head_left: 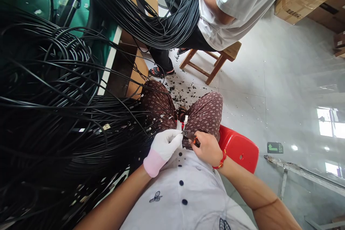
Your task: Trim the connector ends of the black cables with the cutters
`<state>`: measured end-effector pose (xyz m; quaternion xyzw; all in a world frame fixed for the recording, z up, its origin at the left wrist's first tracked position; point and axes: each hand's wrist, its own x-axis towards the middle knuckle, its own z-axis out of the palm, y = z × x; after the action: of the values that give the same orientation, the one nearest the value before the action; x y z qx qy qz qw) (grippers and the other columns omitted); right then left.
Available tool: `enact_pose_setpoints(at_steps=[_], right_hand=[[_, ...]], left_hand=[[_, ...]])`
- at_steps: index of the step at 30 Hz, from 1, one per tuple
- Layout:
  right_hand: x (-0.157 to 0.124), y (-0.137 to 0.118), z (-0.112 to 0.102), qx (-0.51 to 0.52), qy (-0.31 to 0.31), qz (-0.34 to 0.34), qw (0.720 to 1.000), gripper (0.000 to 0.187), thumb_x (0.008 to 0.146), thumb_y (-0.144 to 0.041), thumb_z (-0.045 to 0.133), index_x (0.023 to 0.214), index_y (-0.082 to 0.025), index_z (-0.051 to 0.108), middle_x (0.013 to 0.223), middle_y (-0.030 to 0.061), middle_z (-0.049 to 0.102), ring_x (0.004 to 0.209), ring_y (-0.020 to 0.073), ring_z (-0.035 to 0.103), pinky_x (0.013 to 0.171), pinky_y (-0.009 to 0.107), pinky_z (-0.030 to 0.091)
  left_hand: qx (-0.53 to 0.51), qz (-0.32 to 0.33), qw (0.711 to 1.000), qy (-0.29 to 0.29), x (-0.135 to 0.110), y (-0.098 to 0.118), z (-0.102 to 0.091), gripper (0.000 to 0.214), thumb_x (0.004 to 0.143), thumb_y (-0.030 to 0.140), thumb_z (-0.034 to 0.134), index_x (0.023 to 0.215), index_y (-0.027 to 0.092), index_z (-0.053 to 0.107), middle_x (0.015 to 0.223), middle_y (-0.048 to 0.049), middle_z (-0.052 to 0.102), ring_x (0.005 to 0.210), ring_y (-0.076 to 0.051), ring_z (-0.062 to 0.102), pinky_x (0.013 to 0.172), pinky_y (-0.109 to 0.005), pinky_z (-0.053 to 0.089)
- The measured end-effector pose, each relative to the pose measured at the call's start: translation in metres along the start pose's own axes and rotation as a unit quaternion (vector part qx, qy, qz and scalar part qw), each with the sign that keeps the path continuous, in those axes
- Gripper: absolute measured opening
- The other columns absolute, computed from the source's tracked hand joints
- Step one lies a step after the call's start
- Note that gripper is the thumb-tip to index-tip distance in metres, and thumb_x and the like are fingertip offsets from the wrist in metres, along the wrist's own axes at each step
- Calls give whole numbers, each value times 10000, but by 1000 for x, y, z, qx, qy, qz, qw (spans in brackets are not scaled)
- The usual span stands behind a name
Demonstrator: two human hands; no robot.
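My left hand [165, 146], in a white glove with a pink cuff, is closed in a pinch in front of my waist. Just beyond its fingertips a small white USB plug [185, 119] points away from me, on a cable whose lower part is hidden. A whitish strip [179, 125] stands beside the plug, too small to identify. My bare right hand [208, 148], with a red bracelet, is wrapped round small cutters [189, 135] with orange on the handle. The cutters' jaws meet the left fingertips just below the plug; whether they touch the cable I cannot tell.
Black cables [81, 107] heap over the left side and a green table [110, 39]. Opposite, a person [239, 3] on a wooden stool [229, 52] has a cable bundle across the lap. Black scraps [183, 91] litter the floor. A red stool [239, 147] is under me; cardboard boxes [299, 0] stand back right.
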<state>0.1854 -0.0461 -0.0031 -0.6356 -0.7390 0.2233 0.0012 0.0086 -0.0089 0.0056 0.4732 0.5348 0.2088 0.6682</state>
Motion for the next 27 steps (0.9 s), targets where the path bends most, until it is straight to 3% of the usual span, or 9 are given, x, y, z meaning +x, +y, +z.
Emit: enact_pose_setpoints(at_steps=[5, 9, 13, 19, 27], right_hand=[[0, -2, -6, 26, 36, 5, 999, 190, 802, -339, 515, 696, -187, 477, 659, 13, 554, 626, 152, 514, 591, 259, 343], [-1, -8, -10, 8, 6, -6, 1000, 181, 759, -351, 541, 720, -184, 480, 690, 20, 557, 650, 164, 509, 598, 272, 339], [-2, -11, -12, -4, -26, 10, 1000, 171, 750, -344, 536, 737, -185, 475, 704, 24, 567, 659, 167, 515, 601, 275, 341], [-4, -12, -16, -6, -74, 9, 997, 172, 739, -353, 524, 751, -191, 466, 713, 26, 580, 663, 169, 533, 595, 271, 344], [-7, -13, -14, -30, -92, 22, 995, 141, 769, -324, 503, 769, -184, 486, 721, 31, 608, 658, 171, 568, 581, 267, 348]], left_hand=[[48, 7, 999, 25, 2, 0, 1, 232, 788, 278, 491, 618, 161, 596, 589, 11, 591, 568, -127, 528, 579, -224, 419], [96, 47, 992, 72, 2, -2, 2, 196, 766, 255, 514, 798, 169, 686, 767, -18, 692, 707, -157, 613, 688, -242, 469], [156, 104, 979, 74, 0, -2, 1, 212, 788, 238, 498, 761, 184, 701, 707, -5, 651, 677, -142, 586, 674, -235, 464], [91, 101, 987, 90, -1, -11, 3, 186, 768, 218, 534, 809, 178, 711, 760, -9, 671, 698, -139, 598, 672, -220, 472], [46, 57, 996, 45, -1, -15, 4, 193, 784, 222, 505, 757, 158, 686, 732, -13, 658, 679, -143, 586, 648, -225, 452]])
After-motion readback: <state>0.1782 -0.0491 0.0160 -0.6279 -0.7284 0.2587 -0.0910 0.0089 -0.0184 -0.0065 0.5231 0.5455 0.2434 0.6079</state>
